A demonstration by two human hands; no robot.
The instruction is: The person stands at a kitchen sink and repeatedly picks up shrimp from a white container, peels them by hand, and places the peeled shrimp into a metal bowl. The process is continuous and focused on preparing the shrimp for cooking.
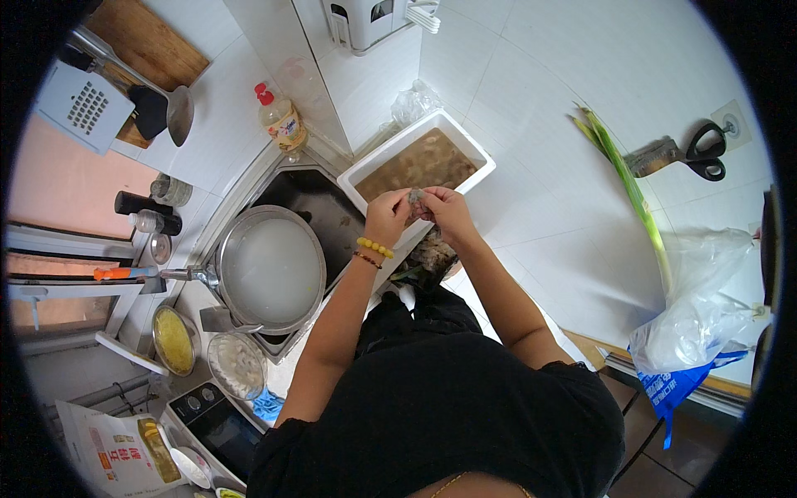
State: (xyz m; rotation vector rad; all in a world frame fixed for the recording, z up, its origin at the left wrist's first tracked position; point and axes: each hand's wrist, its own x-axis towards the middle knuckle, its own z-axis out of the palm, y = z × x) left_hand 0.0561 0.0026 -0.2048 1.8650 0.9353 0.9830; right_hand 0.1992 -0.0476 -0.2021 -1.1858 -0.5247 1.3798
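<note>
My left hand [386, 215], with a yellow bead bracelet on the wrist, and my right hand [451, 213] meet at the fingertips. Pinched between them is a small grey piece [416, 197] that looks like a raw shrimp. Both hands are over the near edge of a white foam box [468, 134], which holds murky brown water with greyish lumps. Below the hands sits a dark bin [438, 255] with scraps in it, partly hidden by my hands and arms.
Left of my hands, a large metal basin [271, 267] of cloudy water rests over the dark sink [327, 211]. A cleaver [219, 320] lies against its rim, beside a glass bowl [236, 367] of pale pieces. A dish-soap bottle [285, 127] stands behind the sink. Scissors [706, 151] hang at right.
</note>
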